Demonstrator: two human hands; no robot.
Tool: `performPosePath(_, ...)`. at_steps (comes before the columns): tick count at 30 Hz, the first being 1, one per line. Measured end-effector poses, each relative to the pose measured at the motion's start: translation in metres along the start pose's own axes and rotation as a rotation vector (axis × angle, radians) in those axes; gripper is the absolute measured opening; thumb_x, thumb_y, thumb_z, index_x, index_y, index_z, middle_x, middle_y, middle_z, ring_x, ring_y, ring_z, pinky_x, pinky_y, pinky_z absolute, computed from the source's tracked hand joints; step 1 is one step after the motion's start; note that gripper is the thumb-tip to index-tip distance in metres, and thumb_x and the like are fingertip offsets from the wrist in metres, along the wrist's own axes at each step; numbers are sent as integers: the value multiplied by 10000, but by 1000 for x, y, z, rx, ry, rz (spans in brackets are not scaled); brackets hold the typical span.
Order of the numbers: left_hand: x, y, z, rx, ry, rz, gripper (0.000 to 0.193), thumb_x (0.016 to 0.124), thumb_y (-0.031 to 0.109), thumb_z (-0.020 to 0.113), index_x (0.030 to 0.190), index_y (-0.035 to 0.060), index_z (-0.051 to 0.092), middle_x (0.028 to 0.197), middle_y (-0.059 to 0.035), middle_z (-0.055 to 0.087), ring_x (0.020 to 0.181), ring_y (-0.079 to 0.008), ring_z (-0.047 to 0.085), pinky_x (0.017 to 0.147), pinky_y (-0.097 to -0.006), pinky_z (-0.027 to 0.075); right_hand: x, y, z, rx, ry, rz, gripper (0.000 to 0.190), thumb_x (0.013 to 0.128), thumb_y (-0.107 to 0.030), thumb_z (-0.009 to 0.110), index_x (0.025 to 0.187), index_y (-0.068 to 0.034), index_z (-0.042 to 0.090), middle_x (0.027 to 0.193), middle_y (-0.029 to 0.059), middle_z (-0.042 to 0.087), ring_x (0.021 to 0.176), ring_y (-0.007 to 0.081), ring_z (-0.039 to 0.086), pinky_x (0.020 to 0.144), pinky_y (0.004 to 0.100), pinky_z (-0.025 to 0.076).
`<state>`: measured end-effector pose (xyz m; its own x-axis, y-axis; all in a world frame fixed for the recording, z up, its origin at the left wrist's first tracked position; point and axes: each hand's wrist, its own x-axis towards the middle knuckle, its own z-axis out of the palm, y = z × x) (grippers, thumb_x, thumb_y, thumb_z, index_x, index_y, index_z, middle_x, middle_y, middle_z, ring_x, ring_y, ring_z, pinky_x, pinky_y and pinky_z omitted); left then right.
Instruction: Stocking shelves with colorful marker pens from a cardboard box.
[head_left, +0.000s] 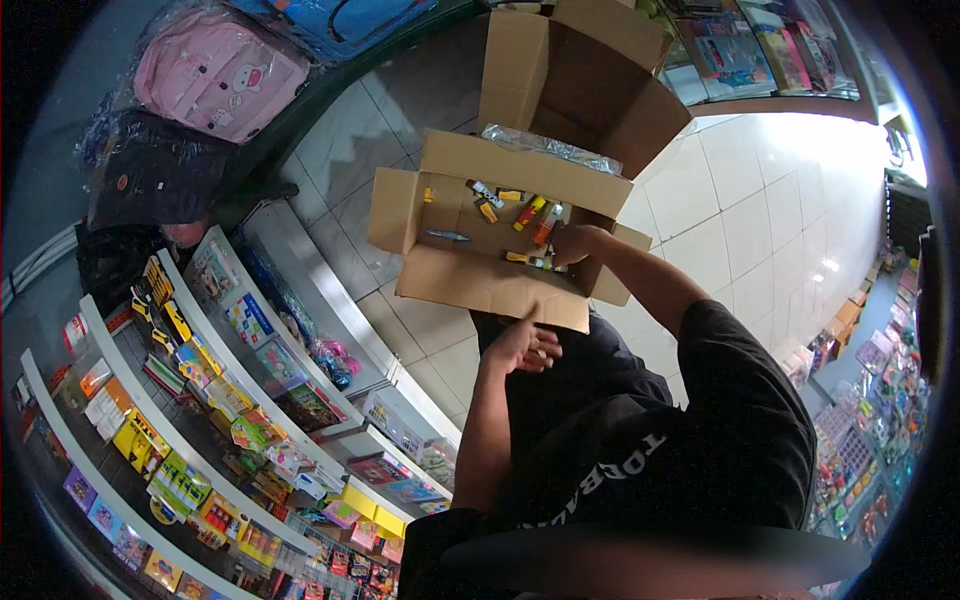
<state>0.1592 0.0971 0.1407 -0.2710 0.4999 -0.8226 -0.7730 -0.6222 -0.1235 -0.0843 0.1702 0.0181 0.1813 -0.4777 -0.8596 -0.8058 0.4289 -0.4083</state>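
Observation:
An open cardboard box (491, 281) stands before me with its flaps folded out. My right hand (576, 244) reaches inside at the right end, fingertips down near a small tube with a pale green part (541, 262). The hand hides whether anything is gripped. Beside it lie an orange-red tube (546, 225) and a yellow-and-red tube (529, 213). Farther left are a dark-capped white tube (486, 193), small yellow boxes (510, 195) and a pale blue pen-like item (448, 235). Just outside the near flap is my left hand (521, 347), fingers loosely apart and holding nothing.
A larger open cardboard box (585, 90) stands behind, with clear plastic wrap (551, 148) between the two. White shelves (225, 382) of packaged goods curve along the left. A plastic-wrapped pink backpack (221, 75) is at upper left, a glass display case (735, 56) at upper right.

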Motion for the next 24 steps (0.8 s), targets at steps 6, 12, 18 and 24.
performPosePath(6,-9,22,9,-128,131,602,492,959,536,502,934,54,596,822,-84,664,716,-171,658,669,-293,531,-77,-31,-37,1058,150,-106,440,869,-337,647,1134,12,619,933,106,669,759,160,649,533,283,491)
performPosePath(12,22,62,18,-71,198,1176,496,1017,526,352,935,94,582,728,-7,579,600,-88,533,555,-220,422,-117,-81,-45,1964,75,-316,312,931,-285,623,1101,-34,548,810,13,573,552,93,479,462,220,372)
performPosePath(18,20,66,0,237,217,946,723,950,699,209,1004,86,588,676,17,535,531,-96,484,469,-267,389,-119,-95,-54,2236,363,-552,236,956,-264,598,1038,-48,552,764,15,536,526,84,453,467,241,399)
performPosePath(24,5,78,23,-674,73,881,751,899,763,291,1049,93,594,791,1,592,722,-188,579,658,-348,480,-126,-104,-55,1102,685,-311,259,909,-225,654,1065,-18,651,814,64,660,694,112,628,636,274,510)
